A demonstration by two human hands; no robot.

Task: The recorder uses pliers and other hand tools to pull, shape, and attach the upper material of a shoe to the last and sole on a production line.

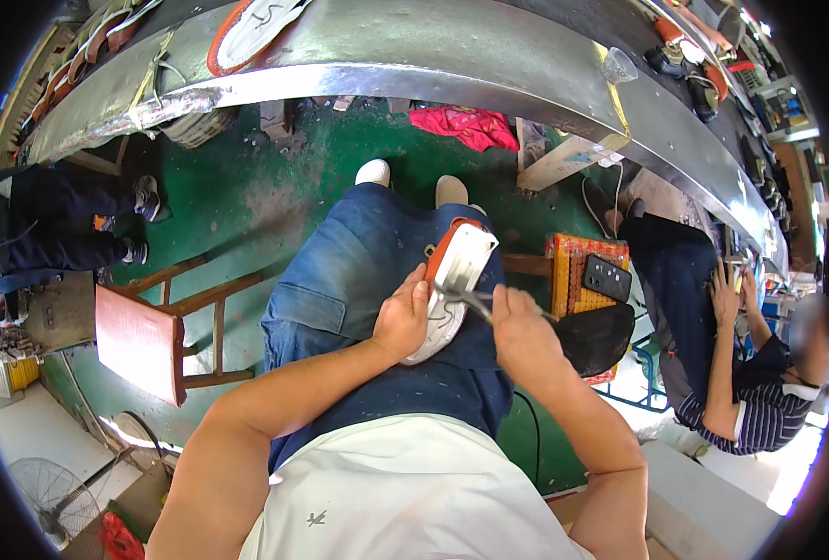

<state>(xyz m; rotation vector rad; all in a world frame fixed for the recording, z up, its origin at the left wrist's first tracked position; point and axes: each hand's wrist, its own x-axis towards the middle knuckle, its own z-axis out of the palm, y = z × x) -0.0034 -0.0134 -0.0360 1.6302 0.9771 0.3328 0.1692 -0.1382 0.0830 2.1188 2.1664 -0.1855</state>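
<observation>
Forearms converging, elbows bent.
Left hand grips, thumb pointing forward; right hand forms a fist near it.

I see a green floor, scuffed and stained, reaching under a long grey worktop with a shiny metal edge that curves across my view. A wooden stool sits left, a caged fan lower left; bright light glares at my far right.

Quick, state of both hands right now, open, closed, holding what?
Left hand: closed, holding the orange and white shoe piece.
Right hand: closed, holding a metal tool, too blurred to tell its kind.
</observation>
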